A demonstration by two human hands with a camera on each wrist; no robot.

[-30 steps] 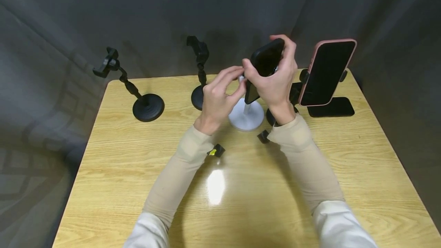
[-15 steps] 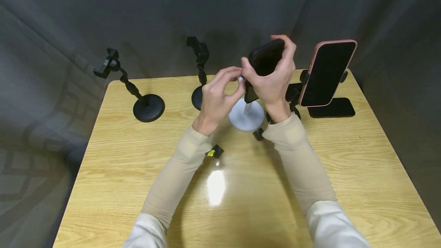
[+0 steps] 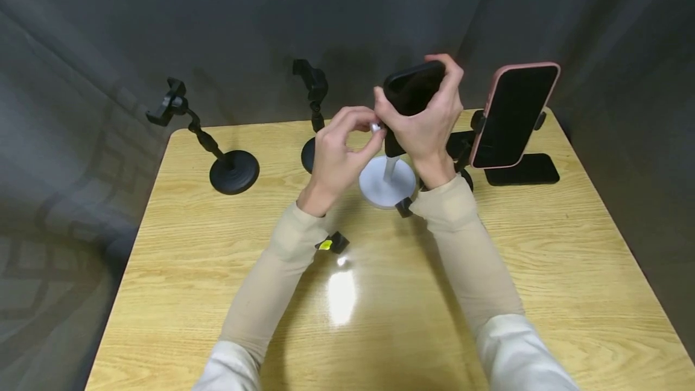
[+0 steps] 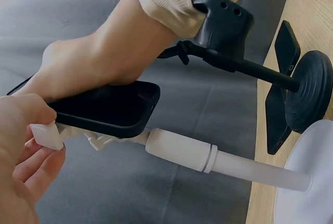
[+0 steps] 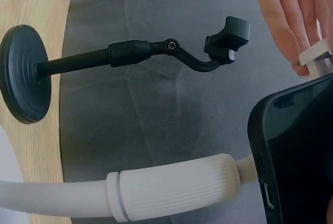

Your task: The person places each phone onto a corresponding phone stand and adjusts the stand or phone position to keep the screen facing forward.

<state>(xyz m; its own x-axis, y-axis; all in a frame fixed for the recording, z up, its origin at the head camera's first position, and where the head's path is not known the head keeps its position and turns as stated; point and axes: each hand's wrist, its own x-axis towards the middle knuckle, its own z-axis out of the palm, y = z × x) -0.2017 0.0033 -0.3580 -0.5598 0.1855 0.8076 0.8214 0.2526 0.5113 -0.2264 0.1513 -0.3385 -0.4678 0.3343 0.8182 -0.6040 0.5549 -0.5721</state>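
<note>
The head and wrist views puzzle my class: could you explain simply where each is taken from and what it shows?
No machine here: the left grip and right grip are a person's bare hands. The head view looks down from the person's head. Each wrist view is filmed from that wrist, so the stands appear sideways.

The left grip pinches a white clamp piece at the top of a white stand. The right grip holds a black phone there; I can't tell whether it is seated.

On the wooden table, towards the left, are two black stands. Towards the right, another black stand holds a pink-edged phone.
</note>
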